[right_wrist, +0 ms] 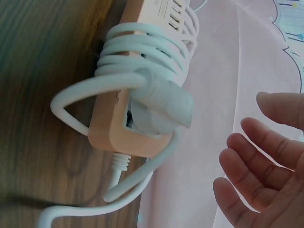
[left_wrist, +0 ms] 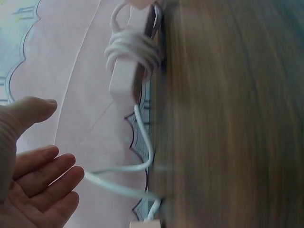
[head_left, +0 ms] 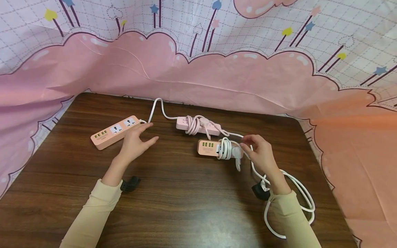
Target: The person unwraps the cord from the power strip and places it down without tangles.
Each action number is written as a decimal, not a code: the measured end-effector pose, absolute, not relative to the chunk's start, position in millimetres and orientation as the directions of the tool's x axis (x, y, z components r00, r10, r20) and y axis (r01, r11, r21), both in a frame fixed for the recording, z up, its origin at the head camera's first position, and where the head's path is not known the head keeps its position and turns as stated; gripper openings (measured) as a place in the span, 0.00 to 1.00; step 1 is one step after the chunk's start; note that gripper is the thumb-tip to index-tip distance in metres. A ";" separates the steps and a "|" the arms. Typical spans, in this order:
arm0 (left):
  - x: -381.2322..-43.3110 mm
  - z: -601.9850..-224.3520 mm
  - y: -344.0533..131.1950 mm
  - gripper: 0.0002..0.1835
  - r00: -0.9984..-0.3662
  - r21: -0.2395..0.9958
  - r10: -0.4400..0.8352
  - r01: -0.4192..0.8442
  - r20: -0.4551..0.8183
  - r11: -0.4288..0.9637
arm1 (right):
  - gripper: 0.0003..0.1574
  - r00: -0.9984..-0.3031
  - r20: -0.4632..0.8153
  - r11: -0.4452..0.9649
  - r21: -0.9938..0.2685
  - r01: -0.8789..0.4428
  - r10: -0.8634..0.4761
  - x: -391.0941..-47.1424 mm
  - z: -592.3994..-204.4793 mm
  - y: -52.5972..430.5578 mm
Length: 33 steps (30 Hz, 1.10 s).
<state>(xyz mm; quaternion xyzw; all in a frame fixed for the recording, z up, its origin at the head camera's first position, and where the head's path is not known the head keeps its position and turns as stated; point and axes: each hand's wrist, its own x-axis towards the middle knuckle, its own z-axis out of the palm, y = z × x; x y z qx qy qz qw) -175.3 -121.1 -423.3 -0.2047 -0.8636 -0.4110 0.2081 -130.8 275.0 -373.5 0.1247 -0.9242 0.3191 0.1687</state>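
Note:
My left hand (head_left: 133,143) hovers at the right end of a peach power strip (head_left: 107,140), thumb and fingers spread and holding nothing. A white cord (head_left: 152,111) runs up from that end, just past the fingertips. Over the right side, my right hand (head_left: 262,156) has loosely bent fingers with nothing between them, as the right wrist view confirms. Beside it lies a second peach power strip (right_wrist: 102,126), its white cord (right_wrist: 142,61) wound round the body and its plug (right_wrist: 164,111) seated in a socket. Behind that is a pink power strip (head_left: 214,129) wrapped in its own cord.
A loose white cord (head_left: 310,203) loops under and around the right forearm. Black wrist straps (head_left: 130,184) sit on both wrists. The brown wooden table (head_left: 173,206) ends at a pink patterned cloth (head_left: 217,74) hanging behind and at the sides.

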 end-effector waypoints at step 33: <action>-180.5 -438.3 11.5 0.38 -0.799 0.576 0.552 0.575 0.240 0.581 | 0.13 -0.918 0.396 0.789 -0.567 -0.236 0.009 -118.0 -395.2 256.8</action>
